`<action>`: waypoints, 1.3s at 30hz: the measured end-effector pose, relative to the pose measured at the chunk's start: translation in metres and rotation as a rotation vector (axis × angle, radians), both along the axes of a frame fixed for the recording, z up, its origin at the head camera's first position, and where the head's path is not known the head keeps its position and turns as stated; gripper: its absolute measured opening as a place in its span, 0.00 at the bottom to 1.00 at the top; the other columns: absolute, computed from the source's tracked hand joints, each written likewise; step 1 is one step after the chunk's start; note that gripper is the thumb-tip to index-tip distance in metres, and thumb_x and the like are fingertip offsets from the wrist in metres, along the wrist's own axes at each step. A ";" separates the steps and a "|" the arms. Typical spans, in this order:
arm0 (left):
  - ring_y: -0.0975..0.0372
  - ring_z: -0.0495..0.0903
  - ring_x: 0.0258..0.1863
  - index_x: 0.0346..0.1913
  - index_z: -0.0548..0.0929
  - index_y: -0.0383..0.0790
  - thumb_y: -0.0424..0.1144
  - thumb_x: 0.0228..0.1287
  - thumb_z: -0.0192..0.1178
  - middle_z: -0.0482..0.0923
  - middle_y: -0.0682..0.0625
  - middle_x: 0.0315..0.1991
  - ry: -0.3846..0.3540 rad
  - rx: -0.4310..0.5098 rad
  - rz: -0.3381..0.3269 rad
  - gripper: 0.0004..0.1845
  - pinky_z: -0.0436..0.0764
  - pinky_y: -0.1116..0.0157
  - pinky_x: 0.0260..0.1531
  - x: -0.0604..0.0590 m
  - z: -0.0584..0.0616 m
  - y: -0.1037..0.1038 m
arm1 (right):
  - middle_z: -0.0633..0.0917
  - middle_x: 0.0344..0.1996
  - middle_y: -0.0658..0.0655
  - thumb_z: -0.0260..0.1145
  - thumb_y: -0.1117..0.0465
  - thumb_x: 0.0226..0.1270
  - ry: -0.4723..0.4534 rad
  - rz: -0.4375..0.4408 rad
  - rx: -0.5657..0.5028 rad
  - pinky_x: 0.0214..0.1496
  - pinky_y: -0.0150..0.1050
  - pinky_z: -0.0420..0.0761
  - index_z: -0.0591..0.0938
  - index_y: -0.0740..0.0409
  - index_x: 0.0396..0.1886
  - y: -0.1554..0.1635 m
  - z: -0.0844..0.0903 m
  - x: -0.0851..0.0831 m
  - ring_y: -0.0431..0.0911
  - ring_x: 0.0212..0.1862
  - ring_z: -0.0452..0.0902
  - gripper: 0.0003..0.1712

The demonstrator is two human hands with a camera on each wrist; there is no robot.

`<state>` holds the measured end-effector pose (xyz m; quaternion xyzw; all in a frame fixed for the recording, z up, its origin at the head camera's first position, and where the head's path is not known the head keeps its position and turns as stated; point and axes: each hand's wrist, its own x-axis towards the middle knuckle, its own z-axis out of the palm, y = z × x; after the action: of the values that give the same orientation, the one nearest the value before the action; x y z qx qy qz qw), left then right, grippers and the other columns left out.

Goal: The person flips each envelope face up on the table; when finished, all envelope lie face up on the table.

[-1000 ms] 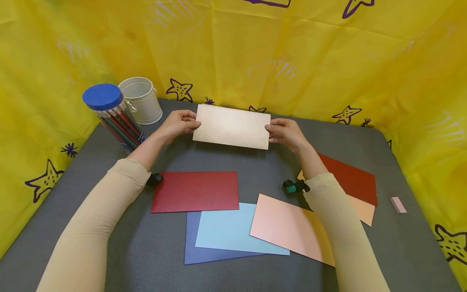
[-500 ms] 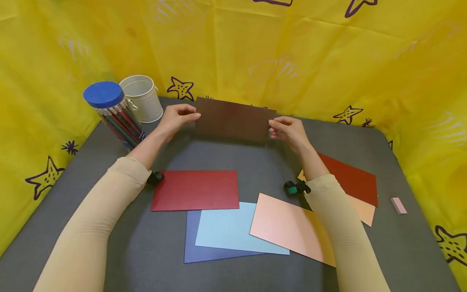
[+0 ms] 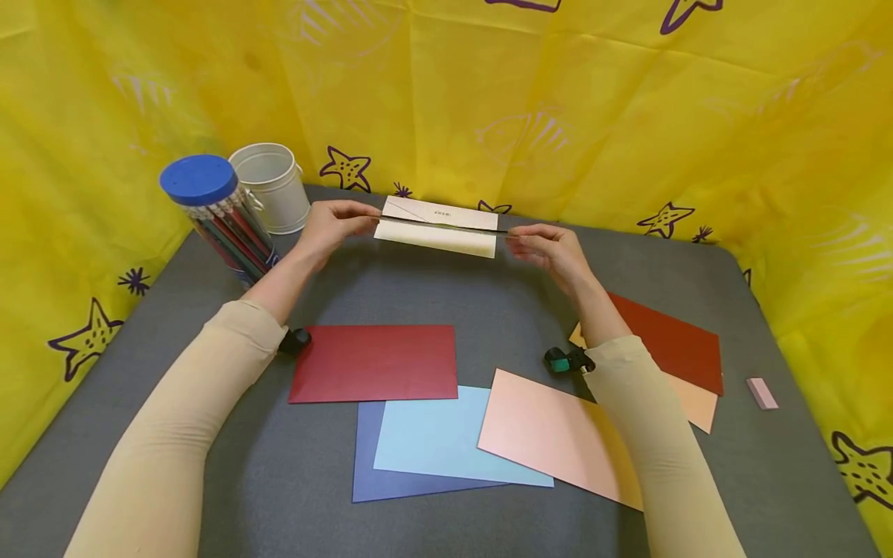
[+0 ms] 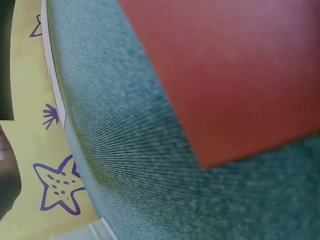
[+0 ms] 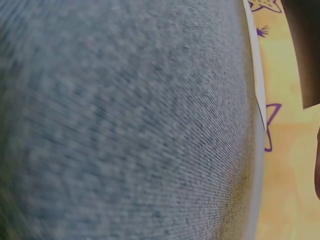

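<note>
My left hand [image 3: 335, 231] and right hand [image 3: 549, 249] pinch the two short ends of a brown envelope [image 3: 460, 227], held near the back of the table. It is edge-on in the head view, a thin dark line; its dark face [image 5: 306, 47] shows at the right wrist view's edge. Behind and beneath that line, a cream envelope [image 3: 436, 241] is seen, with a flap seam and small print on its upper part. The wrist views show only slivers of my hands.
On the grey table [image 3: 279, 480] lie red [image 3: 373, 364], light blue [image 3: 429, 438], blue [image 3: 368, 465], pink [image 3: 537, 430] and dark red [image 3: 670, 341] envelopes, and a pink eraser [image 3: 762, 393]. Back left stand a pencil tub [image 3: 222, 225] and white pail [image 3: 279, 194]. Yellow cloth [image 3: 446, 93] surrounds.
The envelope in my hands first shows a pale face, then a dark brown one, and is now tilted edge-on. The cream envelope behind it has come into view. Both hands keep their grip.
</note>
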<state>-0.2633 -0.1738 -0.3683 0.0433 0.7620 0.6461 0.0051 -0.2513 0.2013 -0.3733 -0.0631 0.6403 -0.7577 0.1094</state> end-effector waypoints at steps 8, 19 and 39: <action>0.74 0.82 0.29 0.47 0.87 0.31 0.32 0.65 0.61 0.86 0.65 0.31 -0.070 -0.042 0.017 0.12 0.82 0.76 0.36 0.000 -0.005 0.000 | 0.90 0.32 0.46 0.67 0.66 0.65 -0.073 -0.057 0.129 0.39 0.31 0.87 0.88 0.58 0.38 -0.008 -0.007 0.000 0.38 0.33 0.86 0.06; 0.77 0.78 0.29 0.58 0.77 0.26 0.28 0.60 0.64 0.85 0.40 0.45 -0.126 -0.261 0.016 0.23 0.80 0.79 0.32 -0.001 -0.011 0.003 | 0.84 0.23 0.48 0.64 0.74 0.63 -0.196 -0.116 0.256 0.31 0.28 0.84 0.68 0.71 0.65 -0.026 -0.011 0.002 0.38 0.24 0.83 0.30; 0.51 0.75 0.56 0.64 0.75 0.29 0.30 0.57 0.63 0.79 0.32 0.58 -0.171 -0.581 -0.083 0.29 0.73 0.72 0.45 -0.004 -0.017 0.003 | 0.76 0.42 0.58 0.62 0.77 0.63 -0.210 0.009 0.452 0.34 0.25 0.83 0.68 0.75 0.66 -0.038 -0.016 0.005 0.34 0.30 0.78 0.30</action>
<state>-0.2671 -0.1713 -0.3855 0.0167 0.9093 0.4016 0.1076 -0.2466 0.1635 -0.3898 0.0392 0.7783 -0.5971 0.1900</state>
